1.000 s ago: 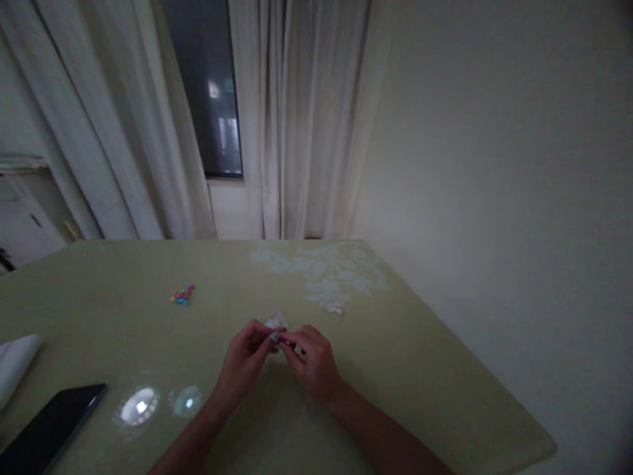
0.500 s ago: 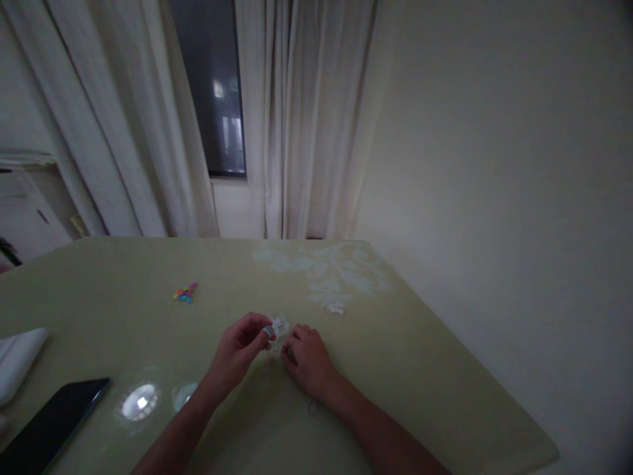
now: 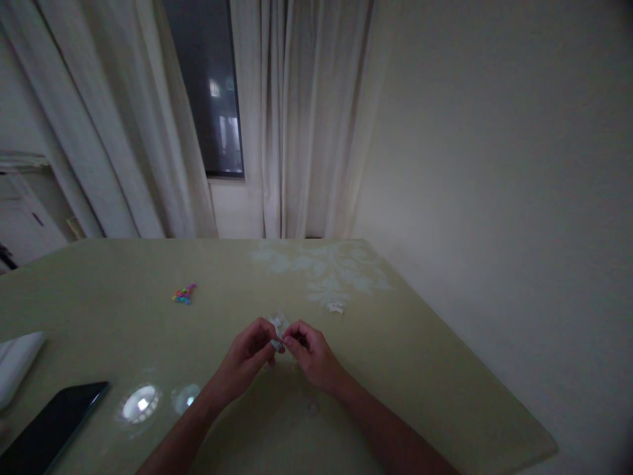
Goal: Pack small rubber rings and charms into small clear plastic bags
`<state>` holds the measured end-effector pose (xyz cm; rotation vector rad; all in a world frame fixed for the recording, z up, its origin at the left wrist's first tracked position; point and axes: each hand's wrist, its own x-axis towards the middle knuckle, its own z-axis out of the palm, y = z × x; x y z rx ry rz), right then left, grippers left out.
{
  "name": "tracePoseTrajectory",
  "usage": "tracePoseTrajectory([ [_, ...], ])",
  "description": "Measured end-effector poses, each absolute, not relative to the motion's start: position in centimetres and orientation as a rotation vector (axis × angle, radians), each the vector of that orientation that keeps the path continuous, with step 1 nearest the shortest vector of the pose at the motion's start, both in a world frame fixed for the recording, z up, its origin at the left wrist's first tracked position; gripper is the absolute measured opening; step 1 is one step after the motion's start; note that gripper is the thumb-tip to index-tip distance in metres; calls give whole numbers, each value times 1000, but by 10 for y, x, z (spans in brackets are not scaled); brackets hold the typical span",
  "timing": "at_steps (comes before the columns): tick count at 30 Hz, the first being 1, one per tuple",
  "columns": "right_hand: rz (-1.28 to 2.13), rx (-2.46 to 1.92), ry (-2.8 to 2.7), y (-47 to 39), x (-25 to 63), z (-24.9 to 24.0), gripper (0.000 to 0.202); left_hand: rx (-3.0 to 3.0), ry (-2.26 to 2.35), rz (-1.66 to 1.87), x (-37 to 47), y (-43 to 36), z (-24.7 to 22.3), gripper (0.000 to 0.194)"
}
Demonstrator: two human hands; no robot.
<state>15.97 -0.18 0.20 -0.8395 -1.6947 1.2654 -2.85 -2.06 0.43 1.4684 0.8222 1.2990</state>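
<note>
Over the middle of the table, my left hand (image 3: 252, 353) pinches a small pale piece (image 3: 275, 344) between thumb and fingers. My right hand (image 3: 312, 356) is closed in a pinch right against it, the fingertips of both hands meeting. Whatever sits between the right fingertips is too small to make out. Just beyond the hands lies a clear plastic item (image 3: 279, 322), partly hidden by the fingers. A faint clear ring (image 3: 313, 408) rests on the table below my right hand.
A small heap of colourful pieces (image 3: 184, 294) lies at the left back, and small white pieces (image 3: 336, 307) to the right. A black flat device (image 3: 54, 425) and a white object (image 3: 20, 363) are at the left. Curtains and a wall border the table (image 3: 420, 382).
My right hand has risen from the table surface to meet the left fingertips at the small pale piece. My left hand has shifted slightly right and down.
</note>
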Motion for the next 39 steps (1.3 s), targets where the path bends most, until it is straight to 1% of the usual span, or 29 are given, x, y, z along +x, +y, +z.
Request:
tracePoseTrajectory([
  [2, 1276, -803, -1697, -3, 160, 3, 24, 1454, 828, 1291, -30, -20, 2, 24],
  [5, 1238, -804, -1693, -3, 160, 2, 22, 1472, 904, 1247, -32, -18, 0, 28],
  [9, 1177, -820, -1672, -2, 161, 1, 23, 1556, 1020, 1213, -33, -19, 2, 24],
  [13, 1108, -823, -1676, -1, 161, -2, 25, 1635, 1069, 1262, -33, -19, 5, 22],
  [16, 1040, -849, -1731, 2, 161, -7, 22, 1620, 1070, 1312, -35, -17, 6, 20],
  [21, 715, -955, -2124, 9, 160, -20, 11, 1473, 1124, 1484, -40, -16, 11, 17],
  [24, 499, -1006, -2371, 12, 157, -25, 18, 1389, 1119, 1525, -41, -16, 15, 20],
  [28, 373, -1110, -2438, 13, 153, -25, 8, 1358, 1104, 1540, -39, -17, 17, 24],
  [32, 246, -1153, -2500, 12, 152, -25, 7, 1361, 1080, 1527, -38, -17, 15, 26],
  [34, 263, -1126, -2504, 13, 153, -26, 8, 1376, 1068, 1498, -38, -17, 13, 27],
  [35, 327, -1101, -2466, 14, 153, -26, 7, 1389, 1062, 1475, -38, -16, 12, 27],
  [39, 796, -1004, -2029, 15, 158, -21, 13, 1445, 1053, 1379, -39, -15, 7, 25],
])
